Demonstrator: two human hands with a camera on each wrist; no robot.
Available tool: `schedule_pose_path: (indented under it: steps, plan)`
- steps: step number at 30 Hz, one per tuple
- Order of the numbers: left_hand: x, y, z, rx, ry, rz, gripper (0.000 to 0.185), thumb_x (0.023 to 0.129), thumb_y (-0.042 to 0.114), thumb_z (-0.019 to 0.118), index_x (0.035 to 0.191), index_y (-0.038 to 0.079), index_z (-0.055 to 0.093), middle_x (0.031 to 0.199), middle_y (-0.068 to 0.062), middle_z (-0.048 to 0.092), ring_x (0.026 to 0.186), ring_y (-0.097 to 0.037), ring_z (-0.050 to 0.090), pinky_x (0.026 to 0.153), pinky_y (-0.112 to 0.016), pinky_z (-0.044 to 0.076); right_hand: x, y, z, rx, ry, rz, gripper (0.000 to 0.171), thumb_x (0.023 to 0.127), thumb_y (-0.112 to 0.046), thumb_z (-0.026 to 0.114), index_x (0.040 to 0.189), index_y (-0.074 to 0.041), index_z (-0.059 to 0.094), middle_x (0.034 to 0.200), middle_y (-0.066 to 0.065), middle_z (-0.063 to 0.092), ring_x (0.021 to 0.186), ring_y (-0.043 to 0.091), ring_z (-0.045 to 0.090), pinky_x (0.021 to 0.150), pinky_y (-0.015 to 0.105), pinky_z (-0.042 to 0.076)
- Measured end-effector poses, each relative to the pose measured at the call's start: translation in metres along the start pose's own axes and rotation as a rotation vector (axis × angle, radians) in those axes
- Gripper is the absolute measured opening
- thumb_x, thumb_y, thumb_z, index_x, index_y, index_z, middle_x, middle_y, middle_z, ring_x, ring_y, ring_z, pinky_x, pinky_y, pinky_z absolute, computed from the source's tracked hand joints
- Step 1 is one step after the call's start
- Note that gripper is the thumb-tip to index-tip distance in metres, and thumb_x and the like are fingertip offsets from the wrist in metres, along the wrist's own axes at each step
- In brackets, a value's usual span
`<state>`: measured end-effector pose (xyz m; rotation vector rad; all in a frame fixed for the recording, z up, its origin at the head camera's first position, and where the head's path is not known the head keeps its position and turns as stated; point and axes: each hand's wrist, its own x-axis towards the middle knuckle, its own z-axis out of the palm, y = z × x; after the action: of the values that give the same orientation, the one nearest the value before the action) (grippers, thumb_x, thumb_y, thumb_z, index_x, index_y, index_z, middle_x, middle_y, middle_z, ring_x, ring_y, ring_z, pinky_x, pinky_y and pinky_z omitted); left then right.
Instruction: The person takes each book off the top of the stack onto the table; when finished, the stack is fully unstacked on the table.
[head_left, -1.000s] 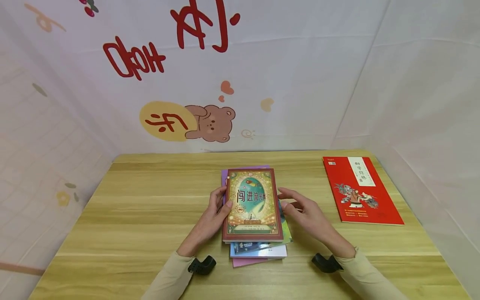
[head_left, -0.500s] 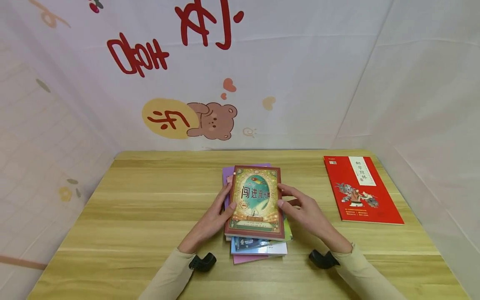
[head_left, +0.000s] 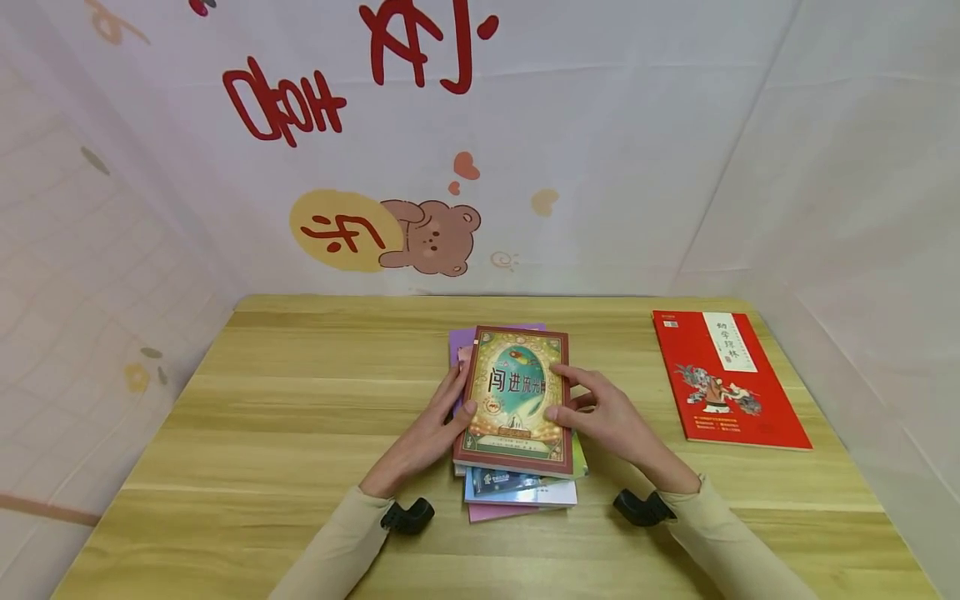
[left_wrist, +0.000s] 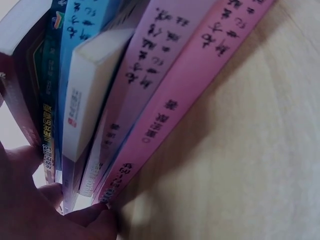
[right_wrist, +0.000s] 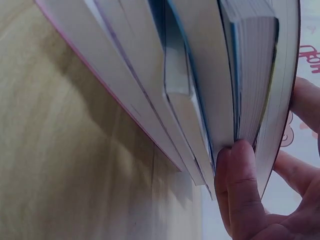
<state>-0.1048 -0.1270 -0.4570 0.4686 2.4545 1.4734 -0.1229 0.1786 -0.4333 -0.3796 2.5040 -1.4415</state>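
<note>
Our wood-grain surface [head_left: 322, 417] carries the stack of books [head_left: 517, 421] near its middle, spines to our left. Together the volumes look heavy and prone to slide on glossy covers, so we should take hold low from both sides. The maroon-bordered paperback [head_left: 516, 392] on top looks light and slightly flexible. Our left hand [head_left: 422, 437] and right hand [head_left: 611, 417] are loosely spread, fingers against spines and page edges, thumbs touching the top cover.
</note>
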Motion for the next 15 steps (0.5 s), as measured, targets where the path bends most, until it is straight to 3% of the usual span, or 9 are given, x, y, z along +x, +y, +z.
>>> schedule_pose_path:
  steps: [5, 10, 15]
  plan:
    - [0.002, 0.002, 0.000, -0.006, -0.003, 0.009, 0.068, 0.111, 0.054, 0.031, 0.167, 0.025, 0.006, 0.174, -0.003, -0.006, 0.158, -0.031, 0.003, 0.123, -0.062, 0.016, 0.002, 0.002, -0.003, 0.056, -0.034, -0.001, 0.071, 0.095, -0.031, 0.078, 0.155, -0.012, 0.047, 0.136, 0.020, 0.053, 0.101, 0.031, 0.065, 0.079, 0.035, 0.058]
    - [0.003, 0.003, 0.000, -0.008, -0.013, -0.009, 0.063, 0.113, 0.049, 0.024, 0.168, 0.025, 0.006, 0.174, -0.004, -0.007, 0.158, -0.030, 0.002, 0.124, -0.061, 0.014, 0.000, 0.004, -0.007, 0.109, -0.047, 0.020, 0.071, 0.096, -0.029, 0.076, 0.158, -0.015, 0.045, 0.145, 0.021, 0.050, 0.101, 0.031, 0.066, 0.080, 0.034, 0.060]
    - [0.003, 0.002, -0.002, 0.011, -0.018, -0.025, 0.061, 0.113, 0.046, 0.028, 0.168, 0.026, 0.009, 0.174, -0.004, -0.005, 0.158, -0.031, 0.003, 0.123, -0.062, 0.015, -0.004, 0.008, -0.011, 0.148, -0.062, 0.031, 0.070, 0.098, -0.030, 0.074, 0.160, -0.017, 0.042, 0.150, 0.022, 0.045, 0.106, 0.031, 0.066, 0.083, 0.033, 0.060]
